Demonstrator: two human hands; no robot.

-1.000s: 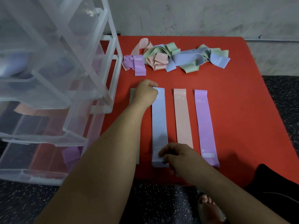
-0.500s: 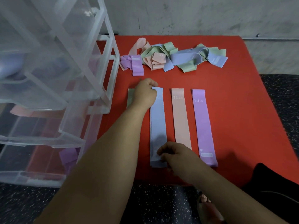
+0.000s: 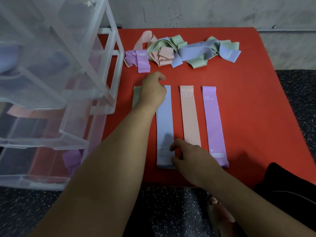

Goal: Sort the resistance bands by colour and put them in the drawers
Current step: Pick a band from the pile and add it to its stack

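Four resistance bands lie flat side by side on the red mat (image 3: 256, 103): green (image 3: 136, 96), blue (image 3: 165, 127), pink (image 3: 189, 117) and purple (image 3: 213, 125). My left hand (image 3: 153, 93) grips the far end of the blue band with curled fingers, and its arm hides most of the green band. My right hand (image 3: 189, 156) pinches the blue band's near end. A tangled pile of bands (image 3: 179, 52) in all four colours lies at the back of the mat. The clear plastic drawers (image 3: 68, 86) stand at the left.
The drawers are pulled out stepwise. A purple band (image 3: 71, 158) shows in the bottom one, a pink band (image 3: 18, 112) in the one above, and something blue (image 3: 6, 59) higher up. Dark speckled floor surrounds the mat. A grey wall runs behind.
Both hands stay on the two ends of the blue band. The view has shifted a little; nothing else has moved.
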